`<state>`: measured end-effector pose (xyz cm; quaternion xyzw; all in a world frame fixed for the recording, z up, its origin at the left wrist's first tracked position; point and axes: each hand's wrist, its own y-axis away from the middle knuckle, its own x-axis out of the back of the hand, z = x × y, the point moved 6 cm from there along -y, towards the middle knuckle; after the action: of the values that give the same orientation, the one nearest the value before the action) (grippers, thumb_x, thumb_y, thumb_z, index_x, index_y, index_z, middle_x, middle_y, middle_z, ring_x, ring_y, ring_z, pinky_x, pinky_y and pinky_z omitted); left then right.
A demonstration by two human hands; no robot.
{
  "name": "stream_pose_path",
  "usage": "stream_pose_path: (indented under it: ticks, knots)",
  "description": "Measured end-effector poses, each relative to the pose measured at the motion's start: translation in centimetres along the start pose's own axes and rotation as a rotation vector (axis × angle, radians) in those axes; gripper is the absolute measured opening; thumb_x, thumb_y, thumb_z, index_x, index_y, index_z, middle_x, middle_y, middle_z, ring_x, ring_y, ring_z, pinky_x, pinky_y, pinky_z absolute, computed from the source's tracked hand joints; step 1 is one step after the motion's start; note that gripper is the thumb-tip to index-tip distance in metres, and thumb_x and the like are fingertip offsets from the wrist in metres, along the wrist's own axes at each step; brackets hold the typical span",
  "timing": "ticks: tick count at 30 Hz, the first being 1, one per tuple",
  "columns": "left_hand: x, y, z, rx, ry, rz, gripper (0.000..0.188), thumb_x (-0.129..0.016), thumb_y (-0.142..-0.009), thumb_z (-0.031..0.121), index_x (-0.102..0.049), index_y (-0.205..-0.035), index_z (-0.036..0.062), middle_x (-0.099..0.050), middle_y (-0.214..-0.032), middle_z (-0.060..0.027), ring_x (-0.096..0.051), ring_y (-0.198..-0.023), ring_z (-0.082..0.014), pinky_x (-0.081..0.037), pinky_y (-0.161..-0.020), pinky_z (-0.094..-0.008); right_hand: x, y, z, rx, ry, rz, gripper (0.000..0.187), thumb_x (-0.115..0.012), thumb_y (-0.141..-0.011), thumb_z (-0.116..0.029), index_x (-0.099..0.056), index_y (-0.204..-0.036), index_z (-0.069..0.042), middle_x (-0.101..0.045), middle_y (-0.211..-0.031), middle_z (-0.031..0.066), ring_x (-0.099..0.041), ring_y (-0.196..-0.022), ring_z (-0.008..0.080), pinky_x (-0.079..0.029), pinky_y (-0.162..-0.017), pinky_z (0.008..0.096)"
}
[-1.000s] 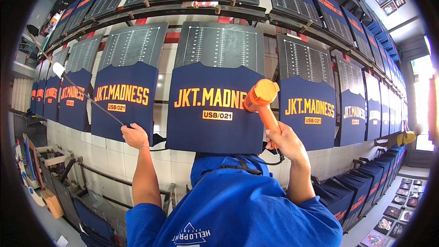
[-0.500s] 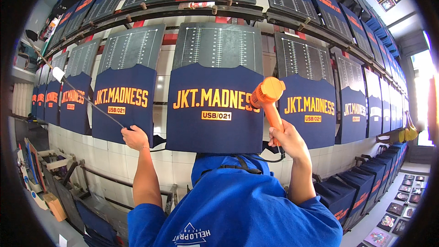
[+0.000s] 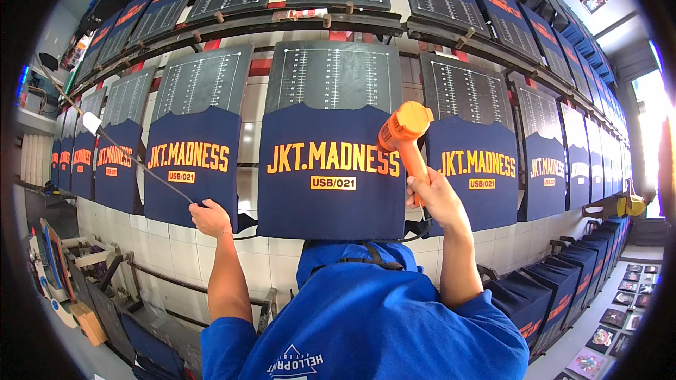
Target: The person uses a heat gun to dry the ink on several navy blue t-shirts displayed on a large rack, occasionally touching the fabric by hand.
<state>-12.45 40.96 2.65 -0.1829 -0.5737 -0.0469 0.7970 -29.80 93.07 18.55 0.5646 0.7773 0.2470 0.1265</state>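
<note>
My right hand [image 3: 440, 200] is wrapped round the handle of an orange heat gun [image 3: 408, 127]. The gun's round head hangs over the right end of the lettering on a navy shirt panel [image 3: 331, 218] in front of me. That panel has a curved neckline and yellow-orange print, and lies on a dark board [image 3: 338, 74] marked with white scale lines. With closed fingers, my left hand [image 3: 211, 218] grips a thin cord [image 3: 158, 177] above the lower edge of the neighbouring shirt panel [image 3: 184, 127]. A white connector [image 3: 91, 123] sits along the cord, which runs up to the far left.
More boards with printed navy panels line both sides, such as the panel [image 3: 473, 204] to the right. A metal rail [image 3: 310, 15] carries another row behind. Covered boards [image 3: 542, 288] stand lower right; a rack with trays [image 3: 91, 253] is lower left. Pale tiles [image 3: 274, 260] show between.
My right hand has shifted slightly left with the heat gun, whose head now covers a different part of the print's right end. My left hand keeps its hold on the cord, a little lower.
</note>
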Motion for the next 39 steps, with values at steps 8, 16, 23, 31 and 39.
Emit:
stream_pose_path:
  ticks: [8, 16, 23, 31, 39]
  knots:
    - [0.0, 0.0, 0.1, 0.008, 0.004, -0.015, 0.038, -0.052, -0.094, 0.028, -0.056, -0.117, -0.0019, -0.065, -0.112, -0.0200, -0.062, -0.105, -0.0396, -0.050, -0.090, -0.0505, 0.2, 0.6, 0.5, 0.048, 0.023, 0.027, 0.023, -0.060, -0.099, -0.019, -0.057, -0.108, 0.002, -0.058, -0.080, 0.0026, -0.061, -0.063, 0.0105, -0.051, -0.059, 0.0250]
    - [0.1, 0.1, -0.1, 0.017, 0.008, -0.003, 0.035, -0.051, -0.095, 0.027, -0.056, -0.115, -0.0015, -0.066, -0.109, -0.0192, -0.063, -0.102, -0.0390, -0.050, -0.088, -0.0504, 2.1, 2.2, 1.2, -0.007, 0.021, 0.113, 0.023, -0.059, -0.099, -0.020, -0.056, -0.111, -0.001, -0.059, -0.080, 0.0027, -0.063, -0.062, 0.0114, -0.052, -0.059, 0.0241]
    - [0.1, 0.2, 0.1, 0.025, 0.012, -0.029, 0.040, -0.051, -0.095, 0.029, -0.055, -0.119, -0.0023, -0.065, -0.113, -0.0218, -0.062, -0.107, -0.0399, -0.050, -0.092, -0.0508, 2.8, 1.9, 1.0, -0.018, -0.031, 0.097, 0.021, -0.059, -0.099, -0.019, -0.056, -0.108, -0.001, -0.058, -0.079, 0.0024, -0.062, -0.061, 0.0112, -0.050, -0.058, 0.0249]
    - [-0.1, 0.0, -0.3, 0.023, 0.000, -0.031, 0.040, -0.050, -0.095, 0.029, -0.055, -0.119, -0.0024, -0.065, -0.113, -0.0222, -0.062, -0.106, -0.0407, -0.050, -0.090, -0.0515, 2.2, 1.2, -0.1, -0.032, -0.058, 0.063, 0.020, -0.060, -0.098, -0.019, -0.056, -0.104, 0.000, -0.058, -0.077, 0.0018, -0.061, -0.063, 0.0106, -0.051, -0.060, 0.0256]
    - [-0.4, 0.1, -0.4, 0.009, 0.029, -0.009, 0.040, -0.050, -0.095, 0.030, -0.054, -0.119, -0.0018, -0.065, -0.111, -0.0224, -0.062, -0.106, -0.0408, -0.050, -0.089, -0.0524, 1.8, 2.8, 0.7, -0.030, -0.005, 0.033, 0.020, -0.060, -0.098, -0.018, -0.056, -0.104, 0.000, -0.058, -0.078, 0.0014, -0.061, -0.064, 0.0093, -0.052, -0.061, 0.0245]
